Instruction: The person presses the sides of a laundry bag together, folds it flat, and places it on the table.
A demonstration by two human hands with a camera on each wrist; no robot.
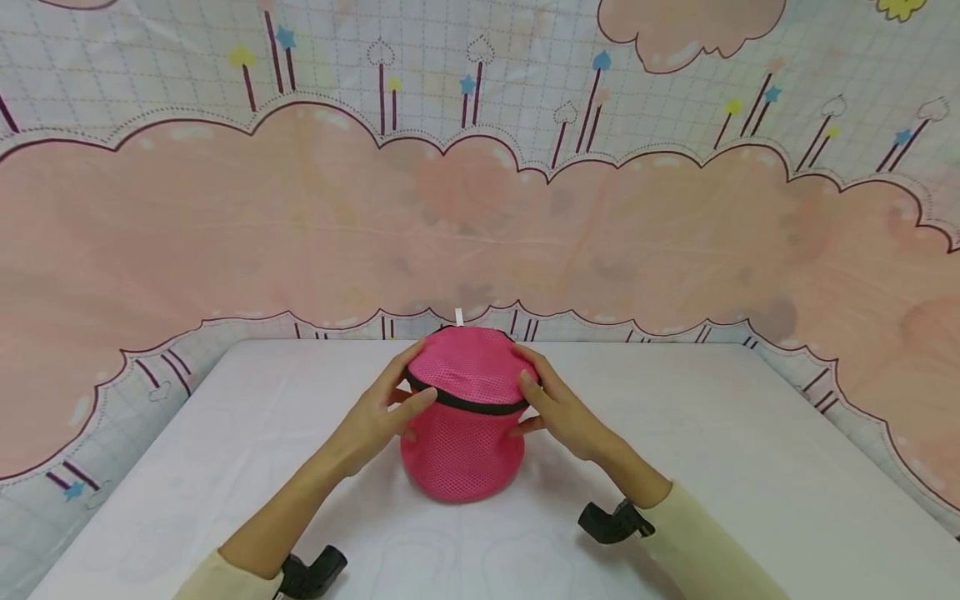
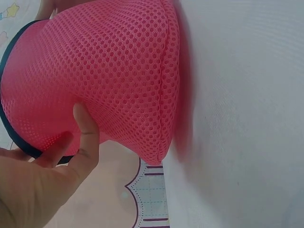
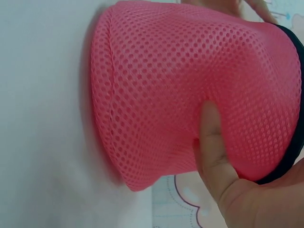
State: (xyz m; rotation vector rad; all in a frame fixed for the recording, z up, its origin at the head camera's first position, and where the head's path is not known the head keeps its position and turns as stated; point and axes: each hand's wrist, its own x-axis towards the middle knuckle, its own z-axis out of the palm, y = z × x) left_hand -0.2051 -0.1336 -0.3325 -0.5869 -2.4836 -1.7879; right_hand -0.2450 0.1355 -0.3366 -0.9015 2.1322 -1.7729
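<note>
A pink mesh laundry bag (image 1: 467, 454), round like a drum, stands on the white table with a black band (image 1: 480, 406) running round its upper part. Its pink top (image 1: 472, 358) bulges above that band. On the left side my left hand (image 1: 382, 415) grips the bag at the band, thumb at the front. Opposite it, my right hand (image 1: 564, 408) holds the right side, with fingers at the band and below it. In the left wrist view, a fingertip presses the mesh (image 2: 109, 61). The right wrist view shows a finger against the mesh wall (image 3: 166, 80) too. The inside is hidden.
The white table (image 1: 712, 433) stretches out on both sides of the bag. A small white tag (image 1: 459, 317) sticks up behind its top. Beyond the table's far edge hangs a patterned cloth (image 1: 480, 233). Black wrist devices (image 1: 611, 522) sit at both sleeves.
</note>
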